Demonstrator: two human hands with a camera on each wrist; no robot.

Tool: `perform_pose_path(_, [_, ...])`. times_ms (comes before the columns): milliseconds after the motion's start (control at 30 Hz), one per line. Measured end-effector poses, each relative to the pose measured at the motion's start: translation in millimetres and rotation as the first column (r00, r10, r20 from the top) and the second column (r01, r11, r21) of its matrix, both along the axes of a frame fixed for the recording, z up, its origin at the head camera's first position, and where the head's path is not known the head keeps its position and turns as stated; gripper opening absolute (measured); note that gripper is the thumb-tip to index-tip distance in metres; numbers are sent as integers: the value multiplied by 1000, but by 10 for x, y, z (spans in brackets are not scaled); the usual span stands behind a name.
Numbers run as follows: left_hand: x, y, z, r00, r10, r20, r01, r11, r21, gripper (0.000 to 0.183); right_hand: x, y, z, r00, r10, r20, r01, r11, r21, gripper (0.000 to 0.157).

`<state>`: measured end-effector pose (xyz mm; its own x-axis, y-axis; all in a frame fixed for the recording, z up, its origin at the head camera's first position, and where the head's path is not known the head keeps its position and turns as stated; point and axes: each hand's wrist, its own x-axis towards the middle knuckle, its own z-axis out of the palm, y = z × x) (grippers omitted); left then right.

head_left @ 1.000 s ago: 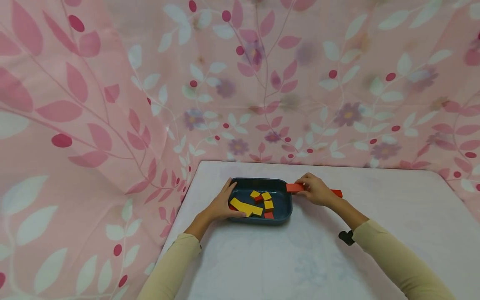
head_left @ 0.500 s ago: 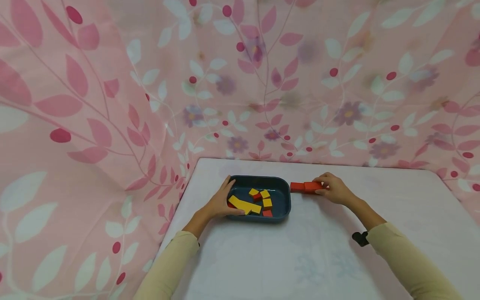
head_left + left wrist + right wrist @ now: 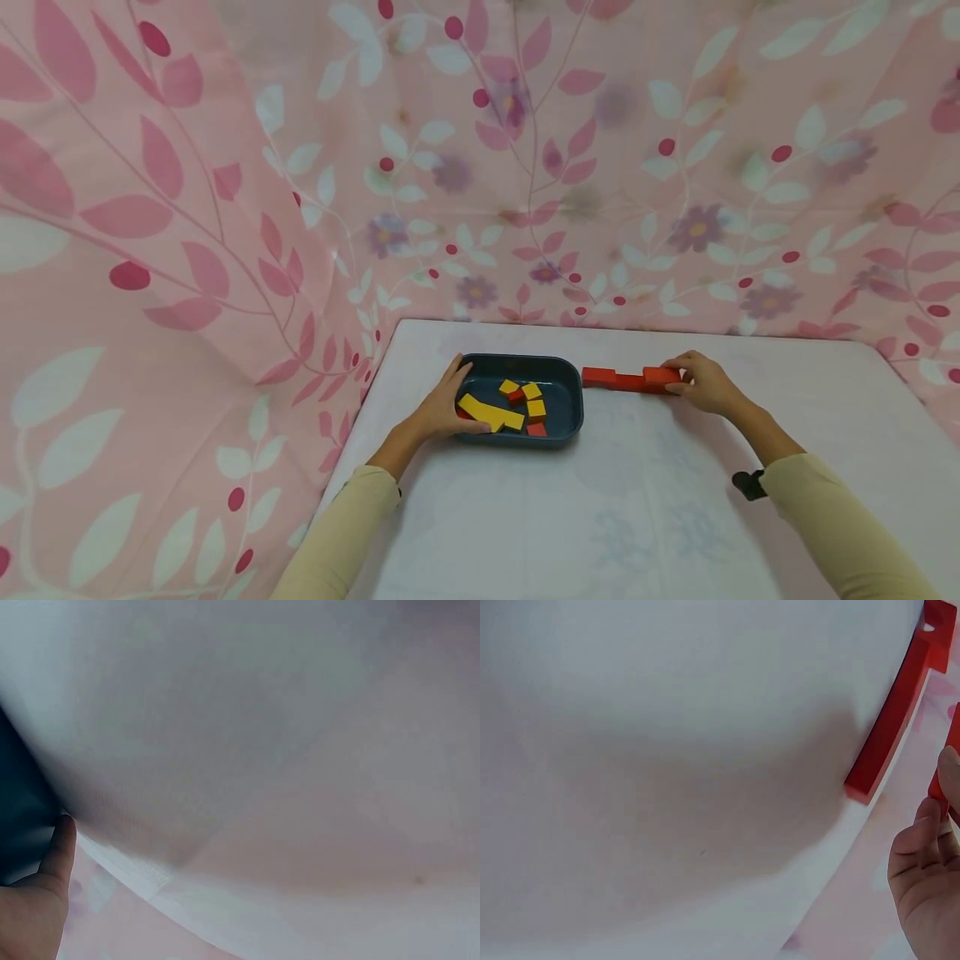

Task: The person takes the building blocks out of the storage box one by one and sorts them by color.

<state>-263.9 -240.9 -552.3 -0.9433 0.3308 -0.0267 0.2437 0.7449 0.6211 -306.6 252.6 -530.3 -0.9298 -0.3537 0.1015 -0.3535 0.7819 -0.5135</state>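
Note:
My left hand [image 3: 442, 411] grips the left end of a dark blue tray [image 3: 557, 442], thumb along the front side and fingers at the back left corner. Part of that hand and the tray's side show in the left wrist view. To the tray's right, a long red block [image 3: 628, 382] lies on the table. One short red block [image 3: 598, 377] sits at its left end; a small notch shows in it in the right wrist view. My right hand [image 3: 705, 383] pinches another red block [image 3: 661, 378] over the right end, and the right wrist view shows a gap beneath it.
Inside the tray lie a long yellow block [image 3: 491, 413], several small yellow blocks [image 3: 536, 409] and a few red blocks [image 3: 537, 430]. A white cloth covers the table [image 3: 555, 517]. Pink floral curtain [image 3: 600, 167] hangs behind and at the left.
My right hand has moved right along the long red block, carrying one red block to the right end. The other red block stays at the left end. My left hand keeps its place.

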Motion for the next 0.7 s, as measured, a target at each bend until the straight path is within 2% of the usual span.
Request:
perform_pose_path(367, [-6, 4, -8, 1000, 1, -4, -1, 1000, -2, 121, 0, 170, -23, 1000, -4, 19, 3, 1000, 23, 30])
perform_pose_path(700, [4, -16, 2, 1000, 2, 7, -2, 1000, 1, 121, 3, 345, -142, 1000, -26, -6, 27, 999, 36, 31])
